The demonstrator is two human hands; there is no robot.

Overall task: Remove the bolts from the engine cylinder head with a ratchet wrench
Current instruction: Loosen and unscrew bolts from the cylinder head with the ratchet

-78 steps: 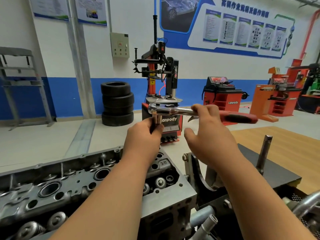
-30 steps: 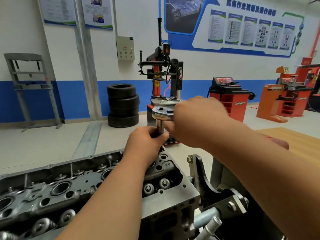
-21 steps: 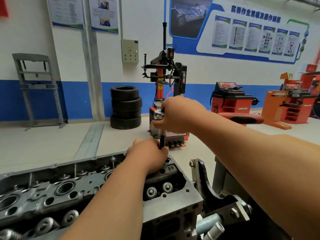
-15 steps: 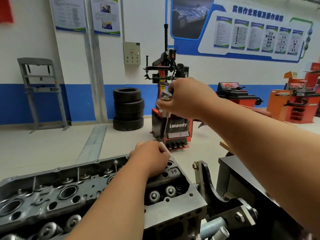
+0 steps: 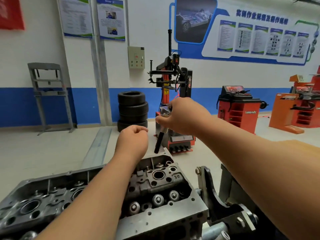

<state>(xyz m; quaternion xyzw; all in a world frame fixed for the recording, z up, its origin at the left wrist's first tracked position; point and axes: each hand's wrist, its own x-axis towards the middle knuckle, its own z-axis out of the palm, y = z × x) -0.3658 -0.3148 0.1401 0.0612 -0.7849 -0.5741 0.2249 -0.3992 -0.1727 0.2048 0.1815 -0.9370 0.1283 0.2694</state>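
The grey engine cylinder head (image 5: pixel 174 217) fills the lower left, its valve springs and bolt holes showing. My right hand (image 5: pixel 183 116) grips the ratchet wrench (image 5: pixel 164 112) by its head, lifted well above the cylinder head's far right end. Below the wrench's socket a long black bolt (image 5: pixel 159 142) hangs down, tilted slightly, with its tip just above the casting's rim. The wrench handle is hidden behind my right arm. My left hand (image 5: pixel 132 142) hovers beside the bolt with fingers curled, touching nothing that I can see.
A black steel stand bracket (image 5: pixel 214 200) with bolts holds the cylinder head on the right. On the floor beyond stand a stack of tyres (image 5: pixel 132 110), a red tyre changer (image 5: pixel 173 87) and red wheel balancers (image 5: pixel 238 108).
My right hand has lifted the wrench upward, drawing the long bolt out of the cylinder head. My left hand let go of the socket and moved left, away from the bolt.
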